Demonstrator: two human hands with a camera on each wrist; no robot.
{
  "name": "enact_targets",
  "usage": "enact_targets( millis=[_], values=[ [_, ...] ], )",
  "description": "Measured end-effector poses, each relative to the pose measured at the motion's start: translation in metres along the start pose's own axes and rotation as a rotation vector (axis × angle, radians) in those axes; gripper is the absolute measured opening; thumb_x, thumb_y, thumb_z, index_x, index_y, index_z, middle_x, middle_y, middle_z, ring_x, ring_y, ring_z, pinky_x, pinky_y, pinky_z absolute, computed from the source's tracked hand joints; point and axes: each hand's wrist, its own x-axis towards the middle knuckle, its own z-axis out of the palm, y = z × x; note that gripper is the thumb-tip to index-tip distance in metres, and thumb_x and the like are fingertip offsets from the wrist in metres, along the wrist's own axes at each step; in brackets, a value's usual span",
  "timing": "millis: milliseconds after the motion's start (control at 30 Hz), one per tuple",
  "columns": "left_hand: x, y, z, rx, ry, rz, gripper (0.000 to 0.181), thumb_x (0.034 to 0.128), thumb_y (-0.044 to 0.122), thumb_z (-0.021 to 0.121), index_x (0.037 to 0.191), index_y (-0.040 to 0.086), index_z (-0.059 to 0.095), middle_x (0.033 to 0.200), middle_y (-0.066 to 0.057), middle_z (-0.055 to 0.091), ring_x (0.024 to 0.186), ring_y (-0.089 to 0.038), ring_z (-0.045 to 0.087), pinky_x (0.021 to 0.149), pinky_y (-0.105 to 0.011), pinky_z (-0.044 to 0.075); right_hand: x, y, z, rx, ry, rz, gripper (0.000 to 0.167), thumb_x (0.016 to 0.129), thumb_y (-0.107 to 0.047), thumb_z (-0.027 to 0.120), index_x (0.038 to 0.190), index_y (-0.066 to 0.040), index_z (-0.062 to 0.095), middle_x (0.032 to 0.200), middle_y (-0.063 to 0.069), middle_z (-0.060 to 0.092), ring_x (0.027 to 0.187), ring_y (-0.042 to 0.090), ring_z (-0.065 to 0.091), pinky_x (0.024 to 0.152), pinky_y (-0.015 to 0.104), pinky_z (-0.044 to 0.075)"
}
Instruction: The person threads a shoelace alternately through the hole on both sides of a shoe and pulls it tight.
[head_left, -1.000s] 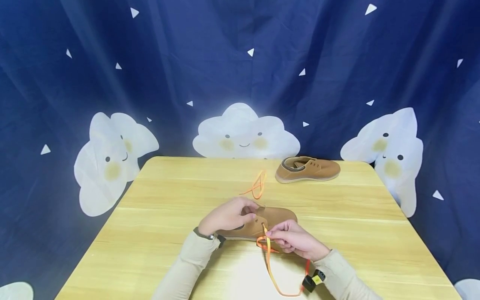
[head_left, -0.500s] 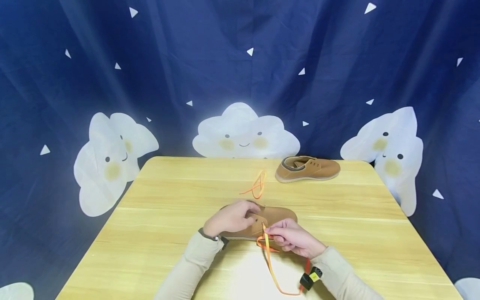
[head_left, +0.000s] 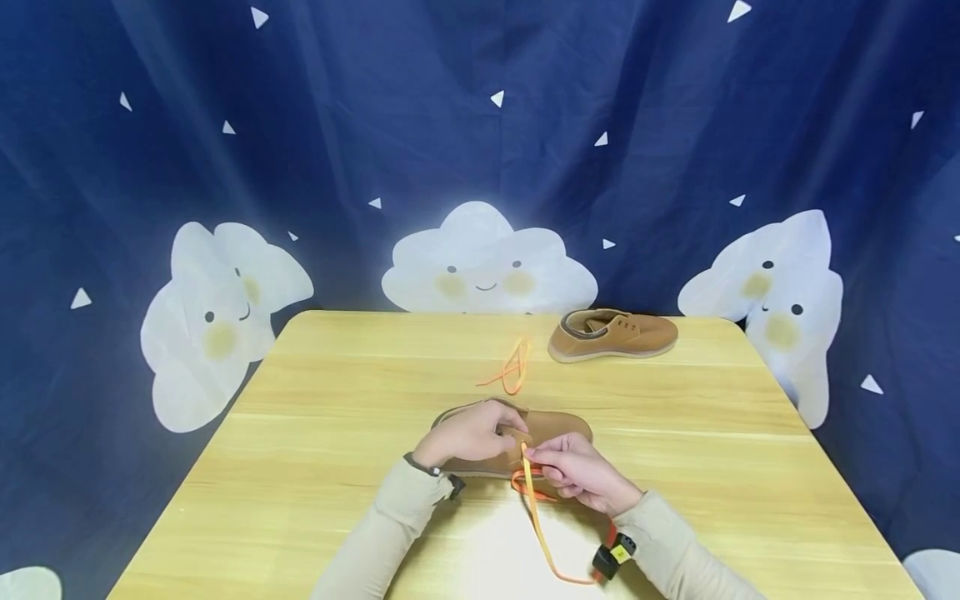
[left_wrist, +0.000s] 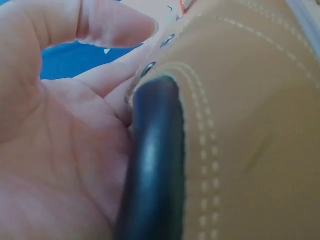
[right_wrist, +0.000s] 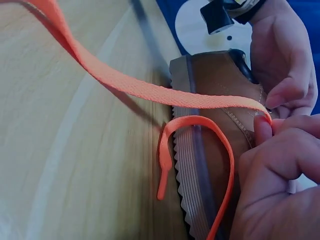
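A tan lace-up shoe [head_left: 561,423] lies at the middle front of the table, toe to the right. My left hand [head_left: 468,433] grips it at the opening, its fingers reaching behind the flap with metal eyelets [left_wrist: 167,41] and the thumb near them. An orange flat shoelace [right_wrist: 150,91] passes through an eyelet, and my right hand [head_left: 583,473] pinches it close to the shoe. From there the lace hangs in a long loop toward the table's front. Another end, with a tip, curls against the sole in the right wrist view. The left fingertips are hidden.
A second tan shoe [head_left: 626,337], without a lace, stands at the back right of the wooden table [head_left: 337,367]. A loose orange lace [head_left: 515,367] lies coiled behind the near shoe. Behind the table hangs a dark blue curtain [head_left: 330,133] with clouds.
My left hand has shifted slightly right along the shoe, toward the eyelets. The right hand has moved a little up and left, still pinching the lace, closer to the eyelet.
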Motion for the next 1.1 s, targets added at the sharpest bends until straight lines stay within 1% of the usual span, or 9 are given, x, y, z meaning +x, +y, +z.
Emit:
enact_targets(
  millis=[100, 200, 300, 367, 467, 600, 733, 1000, 1100],
  values=[
    [0.0, -0.001, -0.001, -0.061, -0.006, -0.015, 0.029, 0.0939, 0.009, 0.058, 0.117, 0.007, 0.076, 0.094, -0.001, 0.073, 0.048, -0.003, 0.033, 0.048, -0.019, 0.03, 0.0, 0.0, 0.0, -0.02, 0.001, 0.0, 0.025, 0.104, -0.023, 0.062, 0.083, -0.01, 0.067, 0.053, -0.013, 0.043, 0.042, -0.003, 0.028, 0.042, 0.014, 0.024],
    [0.0, -0.002, 0.0, -0.094, -0.002, -0.035, 0.03, 0.0963, 0.012, 0.057, 0.118, 0.008, 0.077, 0.069, 0.007, 0.055, 0.047, -0.003, 0.03, 0.045, -0.019, 0.025, -0.001, -0.002, -0.002, -0.071, 0.01, -0.004, 0.027, 0.104, -0.023, 0.061, 0.083, -0.005, 0.065, 0.054, -0.012, 0.046, 0.042, -0.002, 0.029, 0.041, 0.014, 0.024],
    [0.001, -0.004, 0.001, -0.126, 0.007, -0.053, 0.031, 0.0971, 0.014, 0.055, 0.119, 0.008, 0.077, 0.057, 0.011, 0.039, 0.045, -0.004, 0.026, 0.043, -0.019, 0.022, -0.004, -0.007, -0.005, -0.168, 0.079, -0.041, 0.029, 0.103, -0.022, 0.062, 0.095, 0.004, 0.07, 0.056, -0.01, 0.052, 0.041, -0.001, 0.03, 0.041, 0.015, 0.025],
    [0.001, -0.004, 0.002, -0.149, 0.013, -0.063, 0.032, 0.0973, 0.014, 0.054, 0.12, 0.007, 0.077, 0.052, 0.012, 0.033, 0.044, -0.004, 0.024, 0.042, -0.019, 0.021, -0.004, -0.01, -0.008, -0.287, 0.168, -0.108, 0.028, 0.103, -0.019, 0.063, 0.103, 0.008, 0.072, 0.059, -0.007, 0.056, 0.044, 0.001, 0.038, 0.042, 0.015, 0.029],
    [0.001, -0.005, 0.003, -0.181, 0.024, -0.073, 0.033, 0.0971, 0.013, 0.053, 0.118, 0.007, 0.077, 0.049, 0.012, 0.029, 0.042, -0.004, 0.021, 0.041, -0.02, 0.02, -0.004, -0.016, -0.014, -0.543, 0.355, -0.222, 0.021, 0.1, -0.015, 0.067, 0.107, 0.003, 0.075, 0.072, 0.0, 0.066, 0.057, 0.007, 0.051, 0.052, 0.019, 0.041],
    [0.0, -0.005, 0.003, -0.201, 0.035, -0.08, 0.032, 0.0984, 0.014, 0.052, 0.117, 0.008, 0.078, 0.049, 0.013, 0.029, 0.042, -0.005, 0.021, 0.041, -0.02, 0.02, -0.005, -0.018, -0.02, -0.892, 0.545, -0.27, 0.025, 0.097, -0.017, 0.073, 0.116, -0.001, 0.074, 0.111, 0.014, 0.069, 0.099, 0.027, 0.062, 0.086, 0.039, 0.054],
    [0.0, -0.005, 0.004, -0.216, 0.045, -0.084, 0.032, 0.0994, 0.014, 0.052, 0.119, 0.007, 0.077, 0.049, 0.013, 0.029, 0.042, -0.005, 0.022, 0.042, -0.02, 0.021, -0.007, -0.017, -0.024, -1.054, 0.538, -0.226, 0.046, 0.098, -0.023, 0.071, 0.134, 0.004, 0.063, 0.136, 0.026, 0.06, 0.129, 0.046, 0.052, 0.105, 0.061, 0.046],
    [0.0, -0.004, 0.003, -0.225, 0.061, -0.09, 0.031, 0.0999, 0.014, 0.053, 0.119, 0.007, 0.076, 0.051, 0.011, 0.032, 0.042, -0.005, 0.024, 0.043, -0.021, 0.024, -0.005, -0.016, -0.03, -1.057, 0.484, -0.25, 0.05, 0.099, -0.02, 0.07, 0.137, 0.012, 0.059, 0.133, 0.029, 0.062, 0.122, 0.046, 0.058, 0.101, 0.058, 0.051],
    [0.0, -0.004, 0.003, -0.242, 0.078, -0.082, 0.03, 0.1, 0.013, 0.054, 0.118, 0.006, 0.076, 0.062, 0.006, 0.056, 0.042, -0.005, 0.026, 0.045, -0.021, 0.029, -0.005, -0.017, -0.03, -1.048, 0.478, -0.252, 0.05, 0.099, -0.018, 0.07, 0.136, 0.013, 0.059, 0.132, 0.03, 0.062, 0.122, 0.046, 0.059, 0.101, 0.058, 0.051]
  ],
)
